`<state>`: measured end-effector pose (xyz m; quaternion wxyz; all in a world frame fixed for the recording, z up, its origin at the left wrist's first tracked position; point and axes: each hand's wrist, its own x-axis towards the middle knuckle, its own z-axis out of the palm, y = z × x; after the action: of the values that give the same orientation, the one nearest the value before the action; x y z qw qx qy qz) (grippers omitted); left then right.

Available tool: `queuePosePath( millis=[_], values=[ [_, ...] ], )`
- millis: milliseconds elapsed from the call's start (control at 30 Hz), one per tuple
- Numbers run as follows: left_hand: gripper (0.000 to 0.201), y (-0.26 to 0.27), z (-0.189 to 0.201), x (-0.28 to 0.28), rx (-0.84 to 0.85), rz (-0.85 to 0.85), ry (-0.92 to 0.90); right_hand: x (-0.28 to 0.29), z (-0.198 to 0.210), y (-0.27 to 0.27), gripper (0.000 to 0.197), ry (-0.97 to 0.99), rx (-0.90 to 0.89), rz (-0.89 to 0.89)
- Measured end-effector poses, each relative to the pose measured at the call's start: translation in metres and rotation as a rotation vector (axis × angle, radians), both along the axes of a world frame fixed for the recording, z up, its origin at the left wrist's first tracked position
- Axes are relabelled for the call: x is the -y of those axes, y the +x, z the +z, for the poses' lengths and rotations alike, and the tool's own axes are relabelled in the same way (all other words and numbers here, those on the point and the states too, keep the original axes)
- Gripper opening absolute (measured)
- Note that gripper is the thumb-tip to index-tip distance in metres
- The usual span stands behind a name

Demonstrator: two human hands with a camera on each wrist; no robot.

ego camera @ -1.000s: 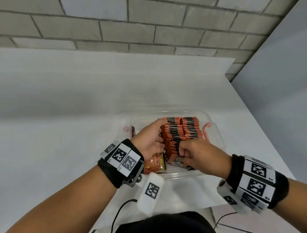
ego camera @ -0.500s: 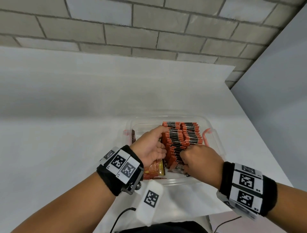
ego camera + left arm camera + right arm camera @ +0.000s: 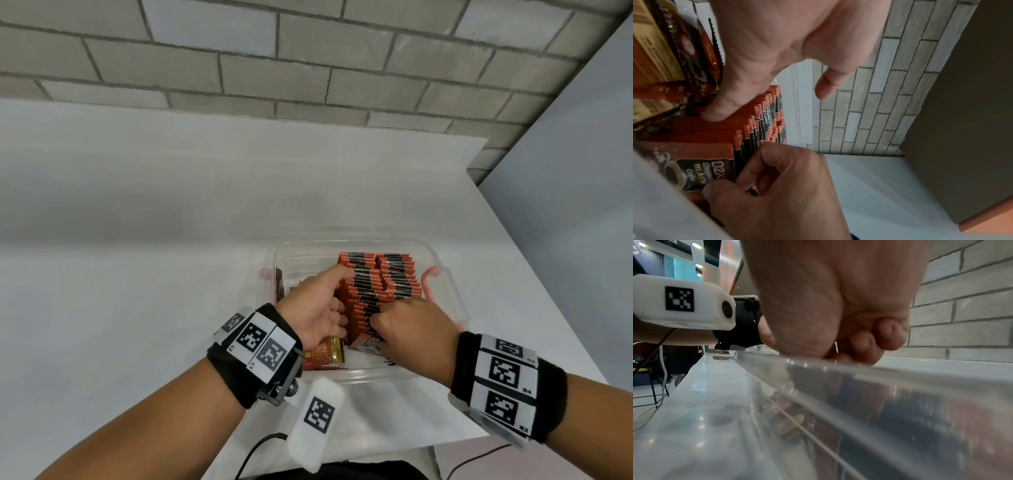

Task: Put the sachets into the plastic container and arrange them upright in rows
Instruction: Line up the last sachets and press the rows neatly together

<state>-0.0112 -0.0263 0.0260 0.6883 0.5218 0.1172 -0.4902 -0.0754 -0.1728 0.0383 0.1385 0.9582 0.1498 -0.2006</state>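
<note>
A clear plastic container (image 3: 359, 245) stands on the white table and holds red-and-black sachets (image 3: 376, 284) upright in two rows. My left hand (image 3: 342, 298) is inside it on the left, fingers (image 3: 719, 110) pressing the side of the left row, thumb (image 3: 828, 84) free above it. My right hand (image 3: 376, 318) is at the near end of that row. Its thumb and forefinger pinch the front sachets (image 3: 694, 170), printed "BLACK". In the right wrist view the right hand (image 3: 859, 344) is curled just above the container's rim (image 3: 859, 374).
Loose sachets (image 3: 325, 353) lie flat in the container's near left corner under my left wrist. Red clip handles (image 3: 430, 281) sit on both container sides. A brick wall (image 3: 308, 68) runs behind the table, whose right edge (image 3: 548, 291) is close by.
My right hand has pushed a little forward against the near end of the row. The left hand stays against the row's side. The head view has tilted slightly.
</note>
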Motion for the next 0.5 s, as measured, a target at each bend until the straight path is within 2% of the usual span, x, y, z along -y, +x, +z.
queuePosePath(
  millis=[167, 333, 500],
  values=[
    [0.049, -0.001, 0.001, 0.002, -0.032, -0.013, -0.005, 0.0, 0.002, 0.001, 0.018, -0.012, 0.001, 0.01],
    [0.055, -0.002, 0.004, 0.004, -0.045, -0.004, 0.005, 0.002, 0.009, -0.001, 0.017, 0.011, 0.011, -0.014],
    [0.045, -0.002, 0.004, 0.004, -0.044, -0.022, -0.007, 0.004, 0.011, -0.004, 0.018, 0.04, 0.006, -0.047]
  ],
)
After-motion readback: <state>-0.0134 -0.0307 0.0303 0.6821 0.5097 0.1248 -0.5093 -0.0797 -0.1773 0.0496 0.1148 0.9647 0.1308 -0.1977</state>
